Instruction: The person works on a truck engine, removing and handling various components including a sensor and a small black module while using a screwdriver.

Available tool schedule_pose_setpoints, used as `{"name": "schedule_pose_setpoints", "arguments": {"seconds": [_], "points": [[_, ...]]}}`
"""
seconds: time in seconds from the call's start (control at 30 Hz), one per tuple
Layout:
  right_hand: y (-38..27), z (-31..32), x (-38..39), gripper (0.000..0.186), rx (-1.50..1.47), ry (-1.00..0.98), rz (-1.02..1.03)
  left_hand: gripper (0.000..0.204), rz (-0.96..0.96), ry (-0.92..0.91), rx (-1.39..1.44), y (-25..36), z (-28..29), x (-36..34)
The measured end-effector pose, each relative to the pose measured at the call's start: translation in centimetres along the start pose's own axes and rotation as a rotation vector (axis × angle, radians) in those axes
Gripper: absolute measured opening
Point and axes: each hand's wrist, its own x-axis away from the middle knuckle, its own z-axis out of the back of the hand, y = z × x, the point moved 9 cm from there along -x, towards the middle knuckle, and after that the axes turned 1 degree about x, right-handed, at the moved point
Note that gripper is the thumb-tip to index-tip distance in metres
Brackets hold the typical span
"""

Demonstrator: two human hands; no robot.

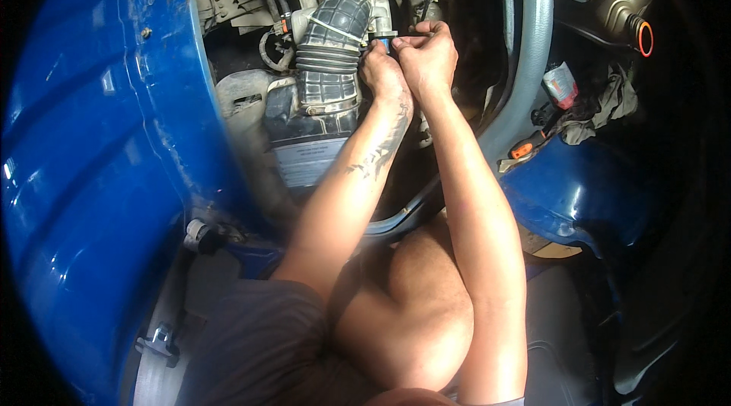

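Observation:
Both my arms reach forward into an open engine bay. My left hand (386, 73) is closed beside a ribbed black air intake hose (329, 58), its fingertips at a small blue-and-black part (385, 42) on the engine. Pressed close to it, my right hand (429, 60) is curled, thumb and fingers pinched together on the right side of that part. What either hand grips is mostly hidden by the fingers. Below the hose sits a black air filter housing (308, 124) with a pale label.
A blue body panel (99, 140) fills the left side. To the right, past a grey rim (535, 33), lie an oil container (609, 6) with an orange-ringed neck, a red-and-white packet (561, 85), a crumpled rag (601, 113) and an orange-handled tool (523, 150).

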Motion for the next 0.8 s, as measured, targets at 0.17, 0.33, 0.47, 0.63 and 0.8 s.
{"name": "schedule_pose_setpoints", "arguments": {"seconds": [0.17, 0.33, 0.47, 0.63, 0.8], "points": [[-1.1, 0.5, 0.5, 0.034, 0.009, -0.012, 0.008, 0.03, 0.099, -0.068, 0.111, -0.7, -0.6, 0.1], [-0.3, 0.1, 0.1, 0.042, 0.006, -0.002, -0.006, 0.031, 0.085, -0.014, 0.08, -1.8, 0.2, -1.1], [-1.0, 0.1, 0.4, 0.038, -0.011, -0.029, 0.018, 0.03, 0.096, -0.187, 0.199, -2.0, -0.9, -1.8], [0.2, -0.1, -0.2, 0.042, -0.011, -0.037, -0.028, 0.031, 0.098, -0.027, 0.116, -1.9, -0.3, -1.1], [-0.2, 0.0, 0.0, 0.042, 0.002, -0.046, 0.006, 0.031, 0.068, -0.05, 0.106, -1.7, -0.1, -1.1]]}}
